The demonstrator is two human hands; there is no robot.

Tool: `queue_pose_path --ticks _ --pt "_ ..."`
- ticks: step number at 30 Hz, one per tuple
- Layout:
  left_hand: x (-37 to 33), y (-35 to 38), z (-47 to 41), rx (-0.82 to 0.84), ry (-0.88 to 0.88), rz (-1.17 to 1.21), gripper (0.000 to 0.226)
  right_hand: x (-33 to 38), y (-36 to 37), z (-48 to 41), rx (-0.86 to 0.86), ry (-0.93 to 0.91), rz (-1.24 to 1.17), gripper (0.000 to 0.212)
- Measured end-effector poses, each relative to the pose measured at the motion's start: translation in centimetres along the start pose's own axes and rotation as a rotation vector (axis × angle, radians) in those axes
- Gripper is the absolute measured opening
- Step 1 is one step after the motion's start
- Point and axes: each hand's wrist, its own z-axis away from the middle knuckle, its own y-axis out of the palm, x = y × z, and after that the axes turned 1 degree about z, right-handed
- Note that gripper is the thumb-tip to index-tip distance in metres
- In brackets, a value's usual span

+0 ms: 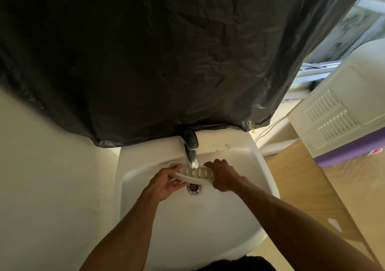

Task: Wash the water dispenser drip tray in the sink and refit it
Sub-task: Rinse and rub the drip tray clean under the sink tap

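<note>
Two bare forearms reach up from the bottom edge into one white sink [239,225]. Left hand [164,184] curls its fingers around the left end of a single white drip tray [192,175], thumb on the upper rim. Right hand [221,175] closes over the tray's right end, knuckles toward the back wall of the basin. Between the two hands the tray is held level above the basin, directly under the mouth of one chrome tap [191,150] and just above one round metal drain [194,188]. About five oval slots show in the tray's top face; the rest are hidden by the tap and the hands. Whether water runs from the tap cannot be told. One large sheet of black plastic [145,52] hangs over the wall behind the sink, its lower edge draped against the tap's base. To the right stands one white appliance [333,112] with two louvred vent panels on its side.
</note>
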Motion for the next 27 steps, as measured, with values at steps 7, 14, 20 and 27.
queue_pose_path --ticks 7,14,20,27 --pt "-0.7 -1.1 1.0 0.025 0.087 -0.018 0.036 1.5 0.8 -0.4 -0.025 -0.058 -0.028 0.067" --pt "-0.5 -2.0 1.0 -0.106 0.19 -0.149 0.042 2.4 0.1 -1.1 -0.055 0.044 -0.241 0.064" --pt "0.3 -1.7 0.9 -0.192 0.26 -0.178 0.036 4.1 -3.1 -1.3 -0.356 0.15 -0.749 0.035" --pt "0.6 -0.9 0.8 -0.298 0.322 -0.247 0.029 6.4 -6.1 -0.2 -0.318 0.169 -1.155 0.055"
